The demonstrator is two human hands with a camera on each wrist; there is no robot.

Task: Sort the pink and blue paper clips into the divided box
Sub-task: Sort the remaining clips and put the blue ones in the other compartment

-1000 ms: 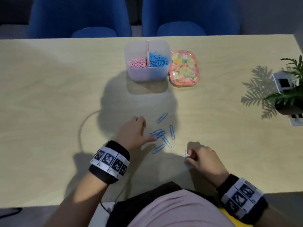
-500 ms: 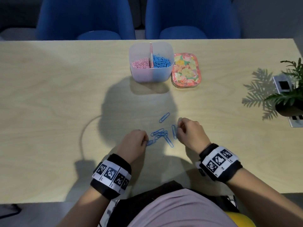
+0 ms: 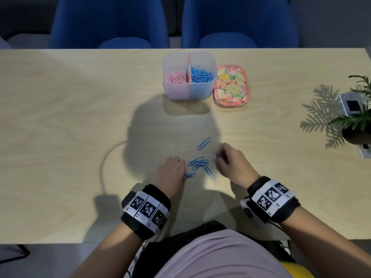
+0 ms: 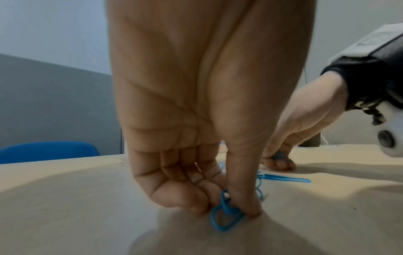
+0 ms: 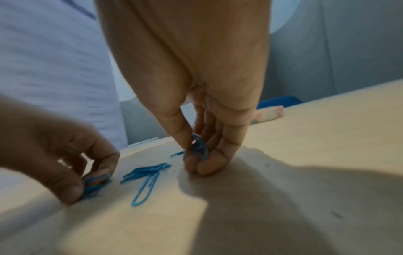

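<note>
Head view showed the right hand (image 3: pixel 233 165) had crossed to the loose blue clips (image 3: pixel 198 163); both hands pinched clips, left hand (image 3: pixel 170 173) included, ready for boxing.

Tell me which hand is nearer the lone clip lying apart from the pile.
Right. The right hand is just right of the lone clip; the left hand sits farther, beyond the pile.

Both forearms reach forward over the table, each wrist wrapped in a black band with coded markers. The left hand (image 3: pixel 170 172), knuckles up, pinches blue clips (image 4: pixel 226 215) between thumb and fingertips; at its 2 o'clock, the right hand (image 3: pixel 232 163) pinches another blue clip (image 5: pixel 199 147).
</note>
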